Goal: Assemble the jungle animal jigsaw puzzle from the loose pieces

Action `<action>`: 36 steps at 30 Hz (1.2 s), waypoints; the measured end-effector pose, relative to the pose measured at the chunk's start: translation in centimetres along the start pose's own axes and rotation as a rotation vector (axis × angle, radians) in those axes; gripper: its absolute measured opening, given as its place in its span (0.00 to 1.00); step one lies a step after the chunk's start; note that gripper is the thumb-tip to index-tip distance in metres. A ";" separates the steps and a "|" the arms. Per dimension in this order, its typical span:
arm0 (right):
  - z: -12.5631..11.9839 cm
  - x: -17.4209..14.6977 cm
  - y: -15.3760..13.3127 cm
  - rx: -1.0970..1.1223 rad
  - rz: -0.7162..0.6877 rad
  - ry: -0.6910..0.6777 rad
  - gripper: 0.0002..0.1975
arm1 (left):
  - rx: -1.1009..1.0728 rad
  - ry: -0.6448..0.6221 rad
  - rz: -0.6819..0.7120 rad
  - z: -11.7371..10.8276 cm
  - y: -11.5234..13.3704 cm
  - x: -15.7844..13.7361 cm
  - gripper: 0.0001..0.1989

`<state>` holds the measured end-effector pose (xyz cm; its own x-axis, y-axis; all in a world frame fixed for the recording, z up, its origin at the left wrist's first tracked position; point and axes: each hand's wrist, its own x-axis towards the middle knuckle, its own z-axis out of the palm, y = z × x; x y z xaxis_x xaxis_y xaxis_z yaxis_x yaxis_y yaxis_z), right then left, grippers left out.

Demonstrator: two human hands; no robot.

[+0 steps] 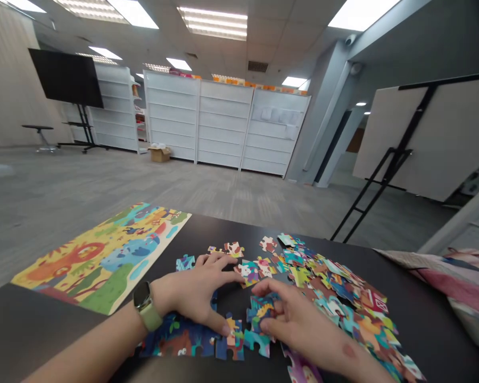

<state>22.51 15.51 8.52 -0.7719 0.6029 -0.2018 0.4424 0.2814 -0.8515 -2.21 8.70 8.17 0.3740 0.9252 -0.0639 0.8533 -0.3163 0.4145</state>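
Hands, two [199,292] [299,319], touch puzzle pieces [259,311] beside one poster [104,255].

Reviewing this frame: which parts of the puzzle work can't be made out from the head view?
- Assembled section: its top is covered by the left hand, its bottom cut off by the table edge.
- Piece at the right hand: fingers cover much of it, so the grip is unclear.
- Loose pieces: overlapping, prints too small to read.
- Bottom-right pieces: cut off by the frame edge.
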 end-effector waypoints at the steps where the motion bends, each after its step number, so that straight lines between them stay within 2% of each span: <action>1: 0.1 0.1 0.1 0.016 -0.006 0.005 0.22 | 0.000 -0.007 -0.013 -0.1 0.0 0.0 0.51; 5: 0.3 0.2 0.4 0.121 -0.058 -0.025 0.22 | -0.006 -0.012 -0.048 -0.3 -0.1 -0.2 0.51; 8: 0.5 0.1 0.5 0.109 -0.093 -0.032 0.22 | 0.001 -0.007 -0.027 -0.2 0.0 -0.2 0.49; 12: 0.6 -0.3 -0.2 -0.169 -0.101 -0.003 0.23 | 0.030 0.001 -0.022 -0.1 0.2 -0.1 0.48; 14: 0.6 -0.5 -0.6 -0.326 -0.136 0.018 0.23 | 0.040 -0.010 -0.051 -0.1 0.3 -0.1 0.51; 16: 0.6 -0.6 -0.9 -0.389 -0.147 0.029 0.23 | 0.040 -0.032 -0.079 -0.1 0.3 -0.1 0.54; 18: 0.6 -0.5 -0.8 -0.384 -0.136 0.030 0.22 | 0.036 -0.048 -0.085 -0.2 0.4 -0.1 0.56; 21: 0.3 -0.2 -0.6 -0.294 -0.187 0.051 0.17 | 0.037 -0.047 -0.080 -0.2 0.4 -0.2 0.57; 24: -0.5 0.1 -0.5 -0.170 -0.209 0.136 0.14 | 0.032 -0.035 -0.083 -0.1 0.4 -0.2 0.56; 26: -1.1 0.0 -0.7 -0.208 -0.173 0.189 0.13 | 0.025 -0.032 -0.083 -0.1 0.3 -0.2 0.56; 28: -1.3 -0.2 -0.9 -0.330 -0.136 0.167 0.14 | 0.025 -0.036 -0.085 0.0 0.2 -0.1 0.55; 30: -1.1 -0.6 -1.0 -0.451 -0.117 0.087 0.13 | 0.029 -0.039 -0.087 0.0 0.1 -0.1 0.56; 34: -0.3 -1.1 -0.6 -0.577 -0.094 -0.030 0.29 | 0.034 -0.046 -0.072 0.1 -0.1 0.0 0.57; 36: 0.0 -1.1 -0.4 -0.583 -0.071 -0.053 0.28 | 0.035 -0.062 -0.063 0.2 -0.2 -0.1 0.59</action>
<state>23.18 14.74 9.05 -0.8240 0.5336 -0.1902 0.5550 0.6928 -0.4605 -2.37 8.65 7.96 0.3400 0.9291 -0.1455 0.8875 -0.2658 0.3764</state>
